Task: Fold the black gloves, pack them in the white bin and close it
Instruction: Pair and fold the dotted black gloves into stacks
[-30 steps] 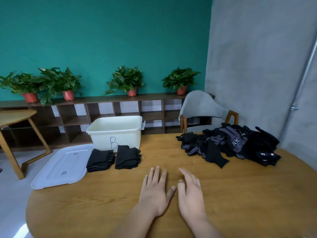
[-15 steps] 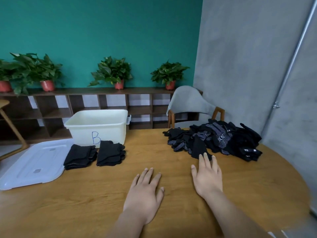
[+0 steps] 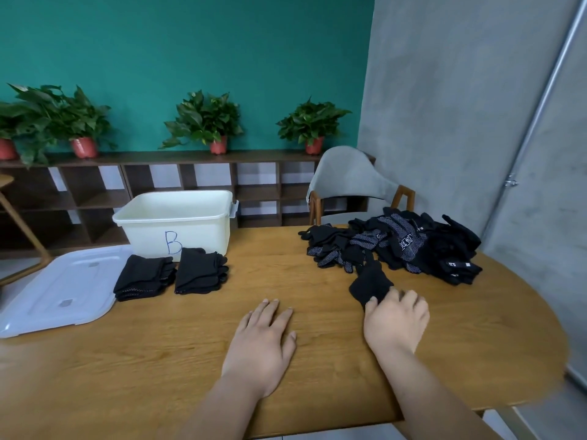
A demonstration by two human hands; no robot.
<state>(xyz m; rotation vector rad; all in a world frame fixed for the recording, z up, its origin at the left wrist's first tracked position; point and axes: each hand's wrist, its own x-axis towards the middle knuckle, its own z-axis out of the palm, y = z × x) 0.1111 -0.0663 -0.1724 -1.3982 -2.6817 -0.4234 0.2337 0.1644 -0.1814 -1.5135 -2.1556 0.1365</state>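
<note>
The trouble I'd watch for is at the heap of loose gloves (image 3: 409, 246) by the far right edge of the bench (image 3: 165, 360). The one glove (image 3: 370, 282) being taken runs up into that tangle at its far end. If it is drawn toward the near edge while it is caught under its neighbours, it could drag several along, or nudge some off the right edge, which is close to the heap. A thin hold on soft knit could also slip and leave the glove crumpled rather than flat for folding. The lid (image 3: 60, 290) seems to jut past the left edge, so a careless elbow could tip it off. As for the grip, the right hand (image 3: 395, 319) has its fingers curled down over the near end of that glove, with the thumb at its left side. It is a closed pinch on the cloth, though how much cloth sits under the fingers I cannot tell. The left hand (image 3: 263, 338) lies palm down on bare wood toward the near edge, fingers straight and a little spread, holding nothing. The white bin (image 3: 178, 223) stands open at the far left, with two folded stacks (image 3: 144, 277) side by side just in front of it, not yet packed.
</note>
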